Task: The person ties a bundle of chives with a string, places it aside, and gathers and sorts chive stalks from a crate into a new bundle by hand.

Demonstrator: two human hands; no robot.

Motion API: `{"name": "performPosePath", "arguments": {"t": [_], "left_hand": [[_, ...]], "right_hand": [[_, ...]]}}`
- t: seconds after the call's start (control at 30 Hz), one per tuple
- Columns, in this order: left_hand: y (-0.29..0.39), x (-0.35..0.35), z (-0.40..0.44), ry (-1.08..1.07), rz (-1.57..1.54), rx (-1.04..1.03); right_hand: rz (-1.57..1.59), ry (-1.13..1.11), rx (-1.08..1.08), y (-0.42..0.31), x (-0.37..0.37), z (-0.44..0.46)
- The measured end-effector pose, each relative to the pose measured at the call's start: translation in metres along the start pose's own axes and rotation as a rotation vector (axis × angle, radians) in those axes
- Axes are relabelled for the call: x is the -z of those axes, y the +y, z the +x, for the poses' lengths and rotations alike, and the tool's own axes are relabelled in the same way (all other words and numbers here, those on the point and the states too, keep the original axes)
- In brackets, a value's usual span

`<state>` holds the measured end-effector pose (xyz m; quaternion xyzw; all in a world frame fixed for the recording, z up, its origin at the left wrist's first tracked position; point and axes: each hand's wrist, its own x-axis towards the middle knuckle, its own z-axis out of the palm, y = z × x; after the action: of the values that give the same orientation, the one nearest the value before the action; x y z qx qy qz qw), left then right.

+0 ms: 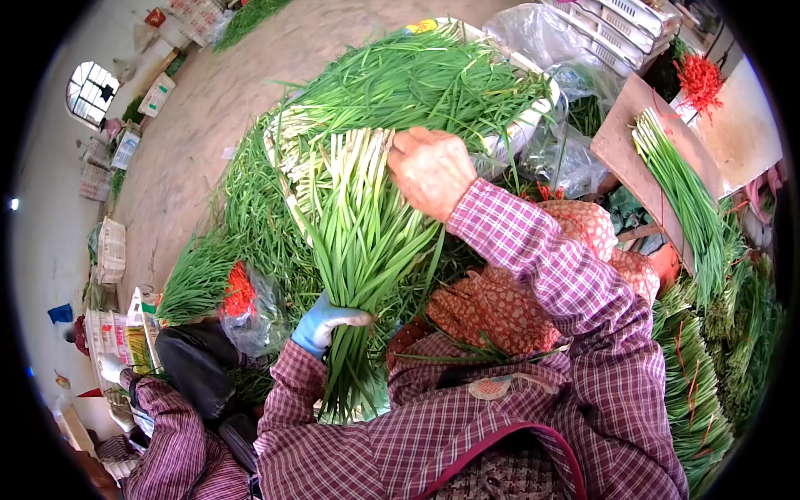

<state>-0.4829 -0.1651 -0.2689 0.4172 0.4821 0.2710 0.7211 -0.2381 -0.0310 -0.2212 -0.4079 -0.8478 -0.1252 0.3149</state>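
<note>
My left hand (327,323), in a blue and white glove, is closed around the leafy part of a thick bunch of garlic chives (360,242). The bunch's white stem ends point away from me and its green tips hang below the glove. At the right edge of those stem ends, my bare right hand (432,169) has its fingers curled in a pinch on the chives; the fingertips are partly hidden. Just beyond lies a large white crate (546,104) heaped with loose garlic chives (400,79).
On my right, a tied-looking bundle of chives (679,175) lies on a brown board (637,125), near red ties (700,83). Stacked bundles (687,375) lie below it. More red ties (239,290) sit left. Another person's plaid sleeve (171,425) shows at lower left.
</note>
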Motion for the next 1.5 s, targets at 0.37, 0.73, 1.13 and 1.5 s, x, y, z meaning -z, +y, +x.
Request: {"name": "performPosePath", "arguments": {"t": [0.37,0.73,1.13,1.5], "left_hand": [[-0.025,0.022,-0.015,0.103,-0.085,-0.005],[-0.03,0.009,-0.003,-0.032,-0.227,-0.014],[-0.045,-0.045,0.003,-0.042,-0.105,0.048],[-0.036,-0.071,0.01,-0.015,0.022,0.044]], "right_hand": [[-0.482,-0.204,-0.623,0.151,0.042,-0.05],[1.208,-0.306,-0.722,0.005,0.012,-0.042],[1.323,-0.108,-1.12,0.015,-0.053,-0.029],[0.983,-0.188,-0.6,0.013,-0.033,-0.042]]}}
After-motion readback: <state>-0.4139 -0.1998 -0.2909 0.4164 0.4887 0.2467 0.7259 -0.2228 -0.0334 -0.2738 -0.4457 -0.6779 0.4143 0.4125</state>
